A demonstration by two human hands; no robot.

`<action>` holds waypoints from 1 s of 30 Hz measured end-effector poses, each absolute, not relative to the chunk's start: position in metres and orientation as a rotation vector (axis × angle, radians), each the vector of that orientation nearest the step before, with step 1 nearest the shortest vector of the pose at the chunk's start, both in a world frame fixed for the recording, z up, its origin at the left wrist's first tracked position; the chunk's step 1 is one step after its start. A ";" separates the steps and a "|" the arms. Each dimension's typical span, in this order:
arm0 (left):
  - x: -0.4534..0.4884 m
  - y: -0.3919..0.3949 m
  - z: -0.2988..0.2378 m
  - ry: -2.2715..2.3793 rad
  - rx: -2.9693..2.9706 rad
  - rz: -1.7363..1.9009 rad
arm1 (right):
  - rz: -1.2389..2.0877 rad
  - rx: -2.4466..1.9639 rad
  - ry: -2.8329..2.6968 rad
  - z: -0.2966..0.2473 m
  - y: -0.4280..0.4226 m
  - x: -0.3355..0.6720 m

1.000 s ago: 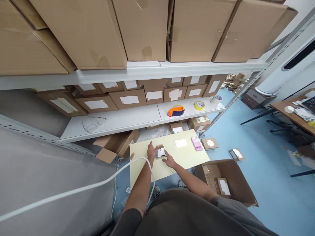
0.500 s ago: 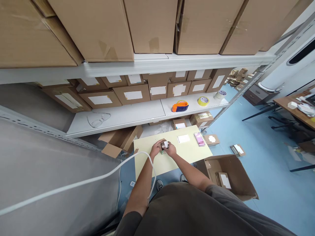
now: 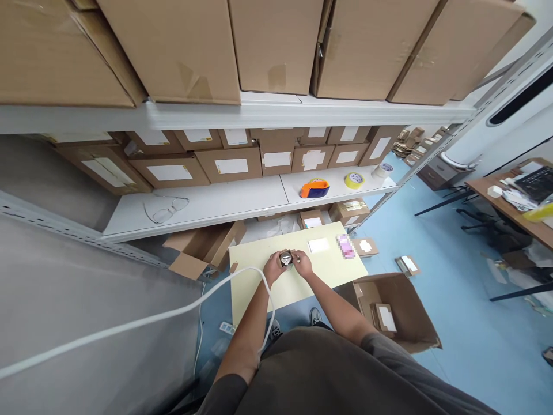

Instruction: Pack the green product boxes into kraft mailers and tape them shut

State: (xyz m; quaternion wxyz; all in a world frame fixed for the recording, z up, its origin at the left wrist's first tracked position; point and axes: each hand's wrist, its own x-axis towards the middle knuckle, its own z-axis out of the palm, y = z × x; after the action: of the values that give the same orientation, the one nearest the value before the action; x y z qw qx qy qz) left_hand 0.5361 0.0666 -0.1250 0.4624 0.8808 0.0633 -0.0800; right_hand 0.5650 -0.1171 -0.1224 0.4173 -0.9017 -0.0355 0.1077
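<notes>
Gripping small box (image 3: 286, 260) with left hand (image 3: 272, 269); right hand (image 3: 304, 264) alongside, hold partly hidden, unclear

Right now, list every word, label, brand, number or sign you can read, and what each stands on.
No text is readable.
Yellow tape roll: core print too small.
White tape roll: core print too small.
White box labels: too small or blurred.
Pink item: pixelated.
Silvery item being handled: nothing legible.
</notes>
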 end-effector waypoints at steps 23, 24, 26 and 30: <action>0.538 0.047 -0.106 0.284 2.234 -0.251 | 0.227 -2.250 -0.406 0.058 -0.133 0.616; 0.539 0.045 -0.103 0.286 2.204 -0.251 | 0.190 -2.230 -0.468 0.079 -0.137 0.621; 0.539 0.043 -0.096 0.287 2.128 -0.247 | 0.155 -2.237 -0.562 0.116 -0.142 0.629; 0.535 0.055 -0.066 0.294 2.011 -0.192 | 0.102 -2.261 -0.602 0.166 -0.148 0.631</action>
State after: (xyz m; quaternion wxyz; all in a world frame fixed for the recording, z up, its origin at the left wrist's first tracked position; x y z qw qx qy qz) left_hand 0.5354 0.0552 -0.0665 0.5229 0.8397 0.1227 -0.0800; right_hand 0.6311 -0.1483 0.1662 0.3894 -0.8892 -0.2368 0.0403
